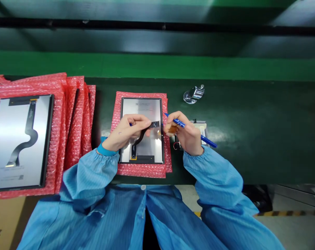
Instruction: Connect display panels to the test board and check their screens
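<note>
A display panel [149, 107] lies back side up in front of me, its black ribbon cable [139, 139] rising from the lower edge. My left hand [127, 130] pinches this cable near its connector end and holds it over the panel. Just right of the panel, my right hand [185, 132] is closed around a blue pen [178, 122], its tip pointing left. Something amber [172, 129] shows at the right fingertips; I cannot tell what it is. Red bubble wrap [142, 170] lies beneath the panel.
At left, another display panel [19, 139] rests on a stack of red bubble-wrap sheets [78, 139]. A shiny metal tape dispenser [194, 93] stands at the back. Partly behind my right hand sits a small device with wires [203, 128]. A green ledge [157, 66] runs along the back.
</note>
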The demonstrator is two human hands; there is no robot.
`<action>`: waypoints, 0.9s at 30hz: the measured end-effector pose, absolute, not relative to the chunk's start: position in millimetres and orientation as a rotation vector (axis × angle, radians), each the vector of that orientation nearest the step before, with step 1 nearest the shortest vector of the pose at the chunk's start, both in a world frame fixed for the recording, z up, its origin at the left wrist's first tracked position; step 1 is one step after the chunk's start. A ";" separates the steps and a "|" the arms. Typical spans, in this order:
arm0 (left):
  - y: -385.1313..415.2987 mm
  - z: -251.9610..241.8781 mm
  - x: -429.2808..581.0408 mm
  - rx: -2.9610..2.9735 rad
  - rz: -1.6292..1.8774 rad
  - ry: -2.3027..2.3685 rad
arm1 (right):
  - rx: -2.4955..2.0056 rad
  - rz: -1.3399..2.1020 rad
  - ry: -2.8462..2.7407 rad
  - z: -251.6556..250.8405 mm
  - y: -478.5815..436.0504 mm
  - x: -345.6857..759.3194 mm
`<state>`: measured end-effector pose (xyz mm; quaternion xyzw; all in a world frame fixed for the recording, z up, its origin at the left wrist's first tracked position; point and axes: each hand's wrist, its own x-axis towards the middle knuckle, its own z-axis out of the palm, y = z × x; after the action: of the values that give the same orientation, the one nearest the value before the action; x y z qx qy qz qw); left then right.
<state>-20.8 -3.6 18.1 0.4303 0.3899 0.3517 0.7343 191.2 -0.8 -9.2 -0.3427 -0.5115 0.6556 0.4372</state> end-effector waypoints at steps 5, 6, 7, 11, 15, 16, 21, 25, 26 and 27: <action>-4.4 15.5 -13.2 0.942 0.824 0.944 | -0.914 1.463 -1.367 -13.8 -3.6 185.8; -4.9 14.9 -12.0 0.943 0.820 0.957 | -0.940 1.416 -1.386 -13.9 -4.3 184.2; -5.5 14.6 -10.8 0.951 0.823 0.972 | -0.969 1.377 -1.396 -13.6 -5.2 182.5; -8.2 16.4 -4.2 1.060 0.913 1.113 | -1.054 1.300 -1.376 -11.6 -9.7 177.4; -10.1 18.5 3.1 1.132 0.990 1.244 | -1.096 1.253 -1.372 -13.3 -12.0 177.2; -10.4 18.4 4.1 1.140 0.989 1.253 | -1.112 1.230 -1.376 -14.2 -11.9 177.7; -11.4 16.5 4.7 1.175 0.990 1.263 | -1.130 1.146 -1.387 -16.5 -9.7 179.8; -12.1 14.4 3.9 1.209 0.997 1.279 | -1.156 1.144 -1.388 -15.7 -8.5 179.6; -12.3 13.7 3.9 1.221 0.998 1.281 | -1.157 1.153 -1.382 -15.5 -8.5 179.4; -12.5 12.8 4.0 1.234 0.999 1.282 | -1.152 1.162 -1.373 -15.3 -8.5 179.1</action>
<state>4.0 -12.5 12.8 0.5154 0.5354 0.4174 0.5230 179.1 -8.5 -15.3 -0.4726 -0.5631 0.4767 0.4820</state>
